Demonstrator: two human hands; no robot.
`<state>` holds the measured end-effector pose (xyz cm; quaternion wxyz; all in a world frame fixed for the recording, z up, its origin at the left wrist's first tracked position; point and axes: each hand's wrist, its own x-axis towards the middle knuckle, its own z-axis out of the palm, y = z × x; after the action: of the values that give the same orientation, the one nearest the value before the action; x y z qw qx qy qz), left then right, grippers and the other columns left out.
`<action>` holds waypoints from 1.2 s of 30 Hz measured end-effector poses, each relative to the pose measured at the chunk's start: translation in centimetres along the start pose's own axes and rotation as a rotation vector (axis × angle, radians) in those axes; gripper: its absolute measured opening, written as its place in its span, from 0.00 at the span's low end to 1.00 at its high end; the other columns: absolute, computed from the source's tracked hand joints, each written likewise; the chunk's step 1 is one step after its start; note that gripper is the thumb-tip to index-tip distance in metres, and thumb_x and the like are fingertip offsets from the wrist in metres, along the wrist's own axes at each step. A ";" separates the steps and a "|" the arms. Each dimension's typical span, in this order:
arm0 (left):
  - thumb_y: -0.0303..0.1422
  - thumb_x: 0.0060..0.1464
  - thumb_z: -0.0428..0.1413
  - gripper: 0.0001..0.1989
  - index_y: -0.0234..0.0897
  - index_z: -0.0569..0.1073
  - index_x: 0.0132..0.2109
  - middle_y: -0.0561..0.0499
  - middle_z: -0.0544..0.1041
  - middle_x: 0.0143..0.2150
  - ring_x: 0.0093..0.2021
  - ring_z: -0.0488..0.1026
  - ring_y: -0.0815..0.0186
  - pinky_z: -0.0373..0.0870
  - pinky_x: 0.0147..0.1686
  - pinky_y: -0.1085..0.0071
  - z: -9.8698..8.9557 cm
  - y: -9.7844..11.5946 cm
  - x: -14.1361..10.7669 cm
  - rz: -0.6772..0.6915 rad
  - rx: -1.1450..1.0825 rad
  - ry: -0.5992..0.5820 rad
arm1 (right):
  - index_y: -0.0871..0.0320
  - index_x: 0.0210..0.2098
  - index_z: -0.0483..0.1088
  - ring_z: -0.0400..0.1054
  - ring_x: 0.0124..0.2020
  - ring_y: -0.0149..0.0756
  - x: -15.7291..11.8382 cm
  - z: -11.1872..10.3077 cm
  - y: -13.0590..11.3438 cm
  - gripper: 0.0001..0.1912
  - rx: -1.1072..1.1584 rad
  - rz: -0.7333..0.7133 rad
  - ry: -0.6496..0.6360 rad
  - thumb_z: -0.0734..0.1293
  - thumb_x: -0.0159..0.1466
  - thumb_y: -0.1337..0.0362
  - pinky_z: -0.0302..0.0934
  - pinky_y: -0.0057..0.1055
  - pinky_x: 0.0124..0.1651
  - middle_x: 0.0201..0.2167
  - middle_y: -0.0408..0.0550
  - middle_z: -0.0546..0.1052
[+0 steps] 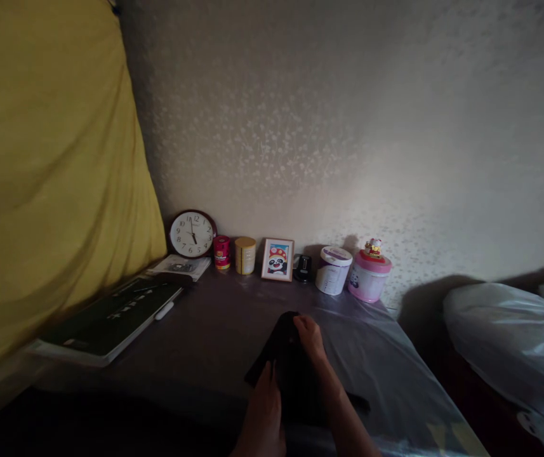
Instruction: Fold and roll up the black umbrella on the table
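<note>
A dark, soft black cloth item (288,355) stands bunched up on the table in front of me. Its exact kind is lost in the shadow. My right hand (310,335) grips its upper edge, fingers curled over the cloth. Lower down and to the left, my left hand (266,390) is closed at its near side, with a thin pale sliver showing by the fingertips that I cannot make out. A black strap-like end (358,401) pokes out on the right, beyond my right forearm.
Along the wall stand a clock (192,233), a red can (221,252), a yellow can (245,256), a framed panda picture (278,260), a small black device (303,269), a white tub (333,271) and a pink-lidded tub (369,279). A green board (114,317) lies left.
</note>
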<state>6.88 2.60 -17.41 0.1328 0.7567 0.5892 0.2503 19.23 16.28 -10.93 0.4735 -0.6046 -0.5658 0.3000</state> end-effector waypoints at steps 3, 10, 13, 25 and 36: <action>0.19 0.32 0.52 0.46 0.28 0.50 0.63 0.35 0.57 0.63 0.64 0.51 0.48 0.53 0.61 0.53 1.4 -0.6 0.0 0.013 0.058 0.001 | 0.59 0.32 0.67 0.68 0.17 0.32 -0.1 1.4 -0.2 0.13 0.048 0.049 -0.099 0.57 0.57 0.57 0.59 0.25 0.20 0.18 0.43 0.74; 0.21 0.37 0.51 0.42 0.26 0.47 0.62 0.33 0.60 0.61 0.60 0.58 0.50 0.63 0.55 0.55 2.2 -2.8 -1.1 0.091 0.072 0.135 | 0.58 0.33 0.67 0.70 0.22 0.32 -0.8 1.6 -0.5 0.13 -0.085 -0.121 -0.224 0.57 0.60 0.57 0.60 0.26 0.26 0.20 0.43 0.75; 0.26 0.45 0.50 0.35 0.29 0.49 0.61 0.34 0.65 0.57 0.56 0.66 0.53 0.70 0.50 0.58 0.5 -3.4 -1.8 0.114 0.052 0.228 | 0.57 0.35 0.68 0.71 0.27 0.32 -1.9 1.1 -1.3 0.12 -0.185 -0.206 -0.267 0.57 0.61 0.59 0.60 0.27 0.32 0.24 0.43 0.77; 0.24 0.49 0.50 0.30 0.45 0.55 0.59 0.45 0.49 0.66 0.63 0.52 0.53 0.60 0.57 0.53 -3.0 0.6 -0.4 0.156 -0.001 0.048 | 0.53 0.32 0.75 0.71 0.40 0.34 -5.1 0.9 -1.5 0.13 -0.207 -0.538 -0.516 0.59 0.62 0.66 0.63 0.30 0.44 0.40 0.44 0.77; 0.24 0.50 0.46 0.37 0.34 0.42 0.65 0.45 0.42 0.68 0.66 0.43 0.56 0.52 0.62 0.57 -2.6 0.5 -0.5 0.070 -0.057 -0.137 | 0.53 0.45 0.71 0.64 0.53 0.36 -5.6 -1.7 0.3 0.15 -0.300 -0.751 -0.468 0.55 0.67 0.63 0.47 0.44 0.61 0.43 0.47 0.77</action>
<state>5.81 1.72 -15.07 0.1855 0.7881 0.5446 0.2189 19.87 10.46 -11.58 0.3165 -0.3356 -0.8743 0.1510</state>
